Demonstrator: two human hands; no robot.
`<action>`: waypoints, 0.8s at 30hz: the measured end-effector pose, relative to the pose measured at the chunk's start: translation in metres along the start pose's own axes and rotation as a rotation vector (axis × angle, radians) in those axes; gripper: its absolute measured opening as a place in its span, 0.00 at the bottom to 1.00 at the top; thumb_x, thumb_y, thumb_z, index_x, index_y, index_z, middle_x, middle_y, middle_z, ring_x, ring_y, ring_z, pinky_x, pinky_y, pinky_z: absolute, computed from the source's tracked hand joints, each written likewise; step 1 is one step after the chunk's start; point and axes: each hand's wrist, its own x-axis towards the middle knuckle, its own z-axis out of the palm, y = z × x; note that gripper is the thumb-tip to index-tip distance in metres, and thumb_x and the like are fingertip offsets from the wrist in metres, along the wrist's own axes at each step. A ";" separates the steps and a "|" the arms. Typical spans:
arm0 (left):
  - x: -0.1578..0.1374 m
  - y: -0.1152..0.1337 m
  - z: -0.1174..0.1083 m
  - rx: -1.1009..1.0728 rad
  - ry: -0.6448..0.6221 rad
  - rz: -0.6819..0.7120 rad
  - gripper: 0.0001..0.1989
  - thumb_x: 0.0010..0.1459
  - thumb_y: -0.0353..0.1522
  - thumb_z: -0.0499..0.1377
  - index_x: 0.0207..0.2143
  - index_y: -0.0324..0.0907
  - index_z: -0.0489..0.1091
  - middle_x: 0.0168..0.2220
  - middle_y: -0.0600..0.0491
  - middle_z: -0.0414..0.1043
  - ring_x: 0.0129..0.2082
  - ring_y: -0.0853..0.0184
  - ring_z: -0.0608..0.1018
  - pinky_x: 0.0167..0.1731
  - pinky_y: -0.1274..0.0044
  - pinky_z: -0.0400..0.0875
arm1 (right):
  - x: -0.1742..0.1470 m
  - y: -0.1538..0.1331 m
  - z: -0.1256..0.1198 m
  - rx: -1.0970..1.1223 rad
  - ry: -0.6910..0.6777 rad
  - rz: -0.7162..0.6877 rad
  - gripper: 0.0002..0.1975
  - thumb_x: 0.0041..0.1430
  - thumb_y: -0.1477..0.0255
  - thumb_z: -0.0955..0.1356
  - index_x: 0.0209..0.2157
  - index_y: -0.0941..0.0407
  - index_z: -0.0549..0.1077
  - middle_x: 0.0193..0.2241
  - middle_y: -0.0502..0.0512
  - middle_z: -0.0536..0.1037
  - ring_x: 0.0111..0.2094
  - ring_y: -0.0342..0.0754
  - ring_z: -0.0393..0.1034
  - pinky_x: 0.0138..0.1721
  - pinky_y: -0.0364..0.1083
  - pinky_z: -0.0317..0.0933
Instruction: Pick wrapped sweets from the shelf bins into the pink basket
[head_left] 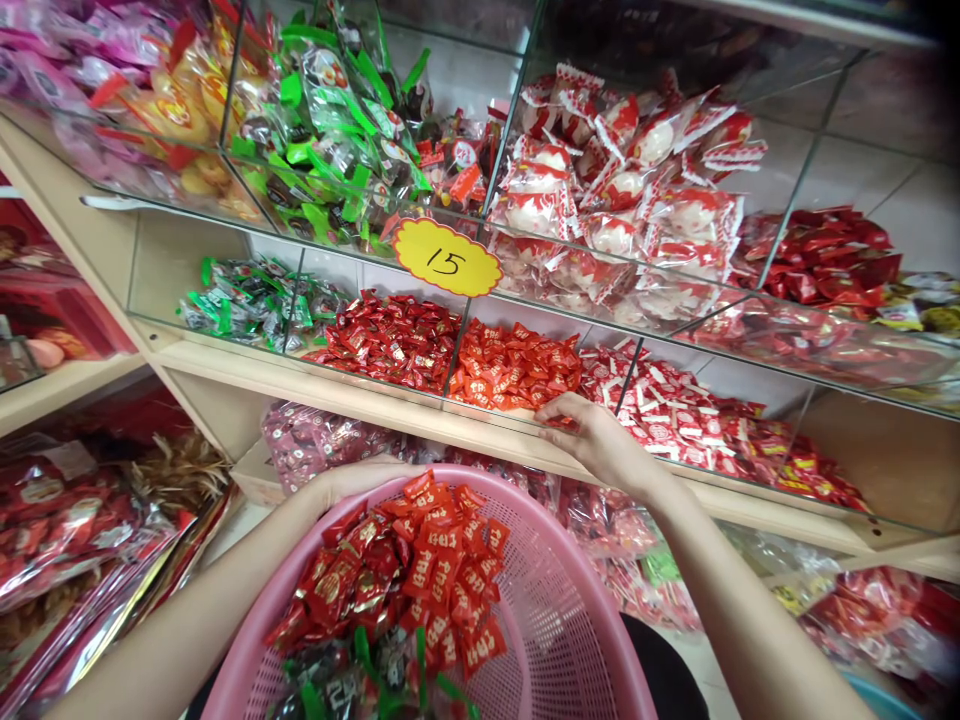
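A pink plastic basket [540, 610] is in front of me at the bottom, its sides full of small holes. My left hand [367, 480] grips its far rim, with the fingers partly hidden. Inside lie orange-red wrapped candies [446, 560], darker red wrapped candies [337, 585] and green-and-dark packets [360, 680]. My right hand [589, 430] is at the front edge of the lower shelf, fingers stretched out and nothing visible in them. Just behind its fingertips is a compartment of orange-red candies [514, 365], matching those in the basket.
Clear dividers split the shelves. Dark red candies [397, 340] and red-and-white candies [667, 405] flank the orange-red ones. Above are green-topped packets [330, 130], red-and-white packets [622, 180] and a yellow price tag [448, 258] reading 15. Bagged goods [330, 435] lie beneath the shelf.
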 end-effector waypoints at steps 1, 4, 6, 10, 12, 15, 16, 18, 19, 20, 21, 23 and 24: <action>0.000 0.000 0.000 0.002 0.004 0.002 0.24 0.52 0.46 0.58 0.40 0.34 0.75 0.40 0.45 0.76 0.39 0.60 0.77 0.43 0.73 0.69 | -0.002 0.000 0.000 0.033 0.026 -0.014 0.09 0.58 0.68 0.65 0.37 0.57 0.73 0.37 0.58 0.74 0.39 0.49 0.69 0.42 0.49 0.62; 0.001 -0.001 -0.001 -0.020 -0.006 0.009 0.23 0.52 0.45 0.59 0.39 0.35 0.76 0.38 0.47 0.77 0.36 0.63 0.77 0.41 0.75 0.70 | -0.006 -0.004 0.000 0.099 0.133 -0.033 0.08 0.59 0.69 0.64 0.37 0.55 0.74 0.36 0.57 0.74 0.39 0.48 0.69 0.41 0.50 0.63; 0.001 -0.001 -0.001 -0.039 -0.018 0.009 0.21 0.52 0.45 0.59 0.39 0.36 0.76 0.38 0.48 0.77 0.35 0.63 0.78 0.40 0.76 0.70 | -0.008 -0.011 -0.001 0.122 0.238 -0.035 0.08 0.59 0.70 0.64 0.37 0.55 0.74 0.36 0.56 0.74 0.39 0.48 0.69 0.41 0.49 0.63; 0.001 0.000 0.000 -0.003 -0.013 0.009 0.21 0.52 0.45 0.59 0.39 0.37 0.76 0.38 0.48 0.77 0.38 0.62 0.77 0.42 0.75 0.70 | -0.015 -0.036 0.006 0.218 0.346 -0.021 0.07 0.59 0.70 0.65 0.38 0.54 0.73 0.38 0.55 0.74 0.40 0.47 0.69 0.40 0.47 0.63; 0.001 0.000 0.000 0.012 -0.017 0.008 0.23 0.52 0.46 0.59 0.40 0.36 0.76 0.40 0.48 0.76 0.40 0.60 0.77 0.43 0.74 0.70 | -0.020 -0.047 0.019 0.332 0.258 0.005 0.09 0.59 0.69 0.65 0.41 0.54 0.72 0.38 0.54 0.74 0.40 0.46 0.70 0.39 0.46 0.64; 0.002 -0.001 -0.002 0.015 -0.035 0.019 0.23 0.53 0.46 0.58 0.42 0.36 0.75 0.42 0.47 0.75 0.41 0.60 0.77 0.44 0.73 0.69 | -0.031 -0.054 0.050 0.424 0.068 0.035 0.12 0.59 0.71 0.65 0.46 0.54 0.69 0.40 0.53 0.75 0.43 0.46 0.70 0.45 0.47 0.63; 0.003 -0.002 -0.002 0.013 -0.039 0.022 0.23 0.53 0.45 0.58 0.42 0.36 0.75 0.42 0.47 0.75 0.40 0.60 0.77 0.44 0.73 0.69 | -0.035 -0.053 0.060 0.419 0.018 0.043 0.13 0.59 0.72 0.64 0.47 0.54 0.69 0.40 0.53 0.76 0.44 0.46 0.70 0.47 0.48 0.62; 0.003 -0.002 -0.002 0.007 -0.040 0.024 0.24 0.53 0.45 0.58 0.42 0.35 0.75 0.42 0.46 0.75 0.40 0.60 0.77 0.44 0.73 0.69 | -0.043 -0.048 0.077 0.374 -0.086 0.071 0.16 0.59 0.74 0.64 0.49 0.54 0.68 0.43 0.54 0.76 0.45 0.47 0.69 0.49 0.49 0.61; 0.002 -0.002 -0.002 0.003 -0.040 0.021 0.24 0.53 0.45 0.58 0.42 0.35 0.74 0.42 0.46 0.75 0.41 0.59 0.77 0.45 0.72 0.69 | -0.047 -0.044 0.084 0.340 -0.131 0.091 0.17 0.58 0.75 0.64 0.50 0.54 0.68 0.45 0.55 0.75 0.46 0.48 0.69 0.49 0.49 0.61; 0.002 -0.002 -0.002 0.006 -0.037 0.017 0.24 0.53 0.46 0.57 0.42 0.35 0.74 0.42 0.45 0.75 0.41 0.59 0.76 0.46 0.72 0.69 | -0.050 -0.040 0.089 0.304 -0.171 0.109 0.18 0.57 0.76 0.64 0.51 0.54 0.68 0.46 0.56 0.75 0.47 0.49 0.69 0.49 0.50 0.60; 0.002 -0.001 -0.002 0.012 -0.031 0.015 0.24 0.53 0.46 0.58 0.43 0.34 0.74 0.43 0.45 0.75 0.42 0.58 0.76 0.46 0.71 0.68 | -0.053 -0.037 0.092 0.267 -0.203 0.120 0.19 0.57 0.77 0.64 0.51 0.55 0.68 0.47 0.57 0.74 0.48 0.50 0.68 0.50 0.50 0.60; 0.002 0.001 0.000 0.037 -0.017 0.018 0.25 0.53 0.46 0.58 0.42 0.34 0.75 0.42 0.45 0.75 0.42 0.58 0.76 0.46 0.71 0.68 | -0.058 -0.032 0.095 0.205 -0.240 0.122 0.19 0.55 0.78 0.64 0.50 0.56 0.69 0.46 0.58 0.74 0.48 0.51 0.68 0.51 0.50 0.59; 0.001 0.001 0.000 0.046 -0.013 0.020 0.25 0.53 0.46 0.58 0.42 0.34 0.75 0.42 0.45 0.75 0.41 0.58 0.76 0.46 0.71 0.68 | -0.059 -0.030 0.096 0.183 -0.253 0.116 0.19 0.54 0.79 0.63 0.49 0.56 0.69 0.45 0.58 0.75 0.48 0.51 0.68 0.51 0.50 0.59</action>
